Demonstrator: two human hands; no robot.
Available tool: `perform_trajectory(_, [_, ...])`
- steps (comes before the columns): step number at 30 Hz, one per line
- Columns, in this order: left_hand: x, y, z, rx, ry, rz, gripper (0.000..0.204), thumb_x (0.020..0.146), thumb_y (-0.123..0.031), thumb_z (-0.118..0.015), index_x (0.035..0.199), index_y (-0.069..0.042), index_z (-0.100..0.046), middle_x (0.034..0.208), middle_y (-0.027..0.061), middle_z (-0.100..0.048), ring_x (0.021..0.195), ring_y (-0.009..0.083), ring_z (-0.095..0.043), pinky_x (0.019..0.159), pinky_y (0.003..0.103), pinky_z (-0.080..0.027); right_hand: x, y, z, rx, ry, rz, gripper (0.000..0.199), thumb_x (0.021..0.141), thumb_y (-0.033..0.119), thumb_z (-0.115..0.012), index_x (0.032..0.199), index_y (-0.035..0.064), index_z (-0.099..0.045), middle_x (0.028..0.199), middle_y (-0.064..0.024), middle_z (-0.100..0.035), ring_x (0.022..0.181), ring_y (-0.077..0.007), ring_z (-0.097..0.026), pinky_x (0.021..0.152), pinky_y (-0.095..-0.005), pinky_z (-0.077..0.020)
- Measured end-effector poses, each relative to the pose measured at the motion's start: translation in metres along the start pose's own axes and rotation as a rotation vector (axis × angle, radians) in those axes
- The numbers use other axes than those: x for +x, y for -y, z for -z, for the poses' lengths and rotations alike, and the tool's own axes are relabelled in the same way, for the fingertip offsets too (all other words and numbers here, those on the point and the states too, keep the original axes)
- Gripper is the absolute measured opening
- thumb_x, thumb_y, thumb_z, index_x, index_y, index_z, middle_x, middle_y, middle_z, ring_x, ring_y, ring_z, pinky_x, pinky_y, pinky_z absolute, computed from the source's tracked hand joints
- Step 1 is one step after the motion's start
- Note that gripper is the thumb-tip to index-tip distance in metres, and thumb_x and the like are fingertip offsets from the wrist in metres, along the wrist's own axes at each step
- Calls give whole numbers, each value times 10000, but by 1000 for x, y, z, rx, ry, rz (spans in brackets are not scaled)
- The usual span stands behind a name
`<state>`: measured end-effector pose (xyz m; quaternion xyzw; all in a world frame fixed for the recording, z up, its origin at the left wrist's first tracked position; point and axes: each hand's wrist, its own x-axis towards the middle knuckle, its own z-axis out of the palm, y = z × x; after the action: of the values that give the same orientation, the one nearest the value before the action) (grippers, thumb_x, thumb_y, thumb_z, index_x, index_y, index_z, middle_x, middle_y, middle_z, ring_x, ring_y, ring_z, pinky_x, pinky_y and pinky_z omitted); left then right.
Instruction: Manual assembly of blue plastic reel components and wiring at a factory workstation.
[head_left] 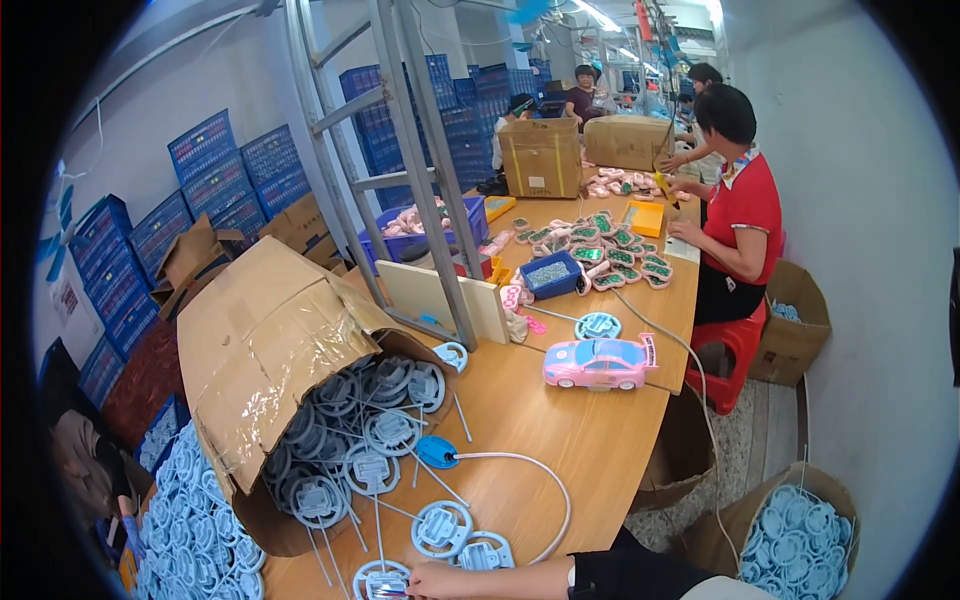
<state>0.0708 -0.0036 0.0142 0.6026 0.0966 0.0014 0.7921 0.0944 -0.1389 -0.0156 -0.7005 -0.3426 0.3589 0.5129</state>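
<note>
At six o'clock the right hand (432, 580) touches a wheel (372, 582) (I can't tell its grip), bare table (525, 415) opening toward one, table edge at two.

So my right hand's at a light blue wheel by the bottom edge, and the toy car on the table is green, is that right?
Not quite: the toy car on the table is mostly pink, not green, as the head view shows. Your right hand is at a light blue wheel by the bottom edge.
</note>
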Motion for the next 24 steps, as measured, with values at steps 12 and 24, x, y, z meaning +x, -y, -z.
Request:
perform_trajectory(12, [0,-2,-6,9,-20,0,533,601,-18,-668,1087,-38,-449,970,69,-554,894,182,-544,776,305,-451,5,-8,-4,69,-2,-49,274,761,247,-535,611,22,-579,521,-60,-543,424,-148,-490,414,-297,-372])
perform_trajectory(24, [4,-5,-13,26,-34,7,520,606,-16,-663,1081,-38,-452,961,69,-558,887,182,-548,769,302,-455,-1,4,2,-74,-66,81,213,730,196,-508,622,29,-584,448,-74,-515,367,-157,-507,350,-279,-413])
